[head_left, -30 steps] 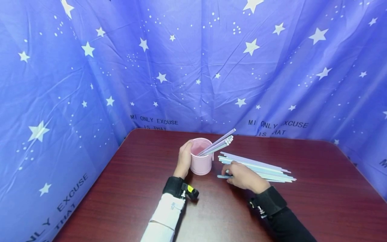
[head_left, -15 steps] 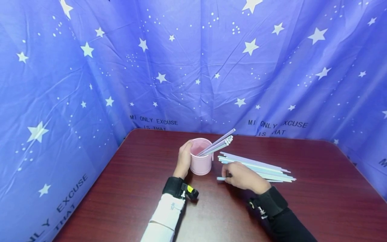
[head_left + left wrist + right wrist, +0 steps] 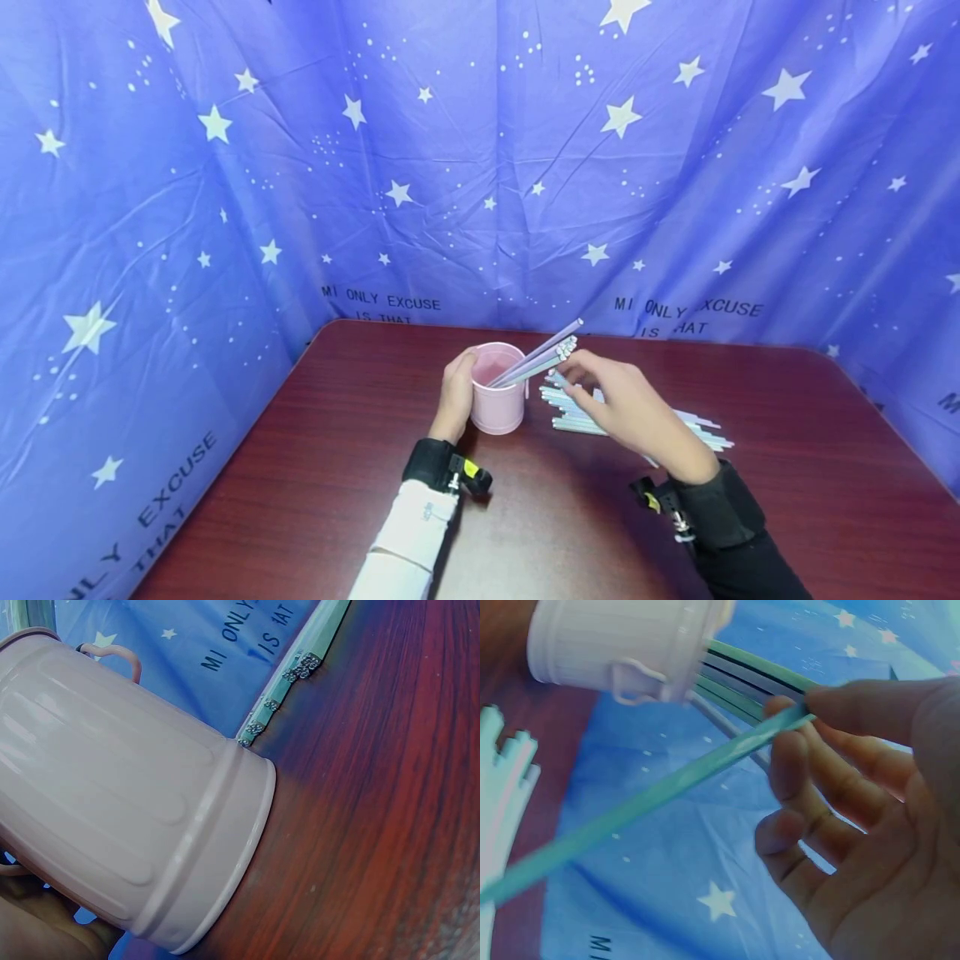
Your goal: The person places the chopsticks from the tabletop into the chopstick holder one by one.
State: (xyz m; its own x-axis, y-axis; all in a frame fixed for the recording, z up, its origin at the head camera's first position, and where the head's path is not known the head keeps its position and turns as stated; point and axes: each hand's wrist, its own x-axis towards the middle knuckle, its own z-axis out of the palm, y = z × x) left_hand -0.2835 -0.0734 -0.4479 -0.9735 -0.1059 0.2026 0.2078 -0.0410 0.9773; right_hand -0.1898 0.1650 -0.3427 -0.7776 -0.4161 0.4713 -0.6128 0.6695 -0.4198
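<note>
A small pink bucket (image 3: 498,410) with side handles stands on the table, and several pale sticks (image 3: 542,360) lean out over its right rim. My left hand (image 3: 455,393) grips the bucket's left side, thumb at the rim. To the right, my right hand (image 3: 626,404) is raised just beside the leaning sticks' ends. Between its thumb and index finger it pinches a thin blue-green stick (image 3: 649,796) near one end, the other fingers loosely bent. Below that hand lies a pile of similar sticks (image 3: 573,425), partly hidden by it.
The dark red wooden table (image 3: 360,517) has rounded corners. A blue curtain (image 3: 480,167) with white stars and printed lettering hangs behind it and along its left side.
My right hand has lifted a stick from the near edge of the pile and moved it up and back towards the bucket's sticks. The left hand and bucket stay in place.
</note>
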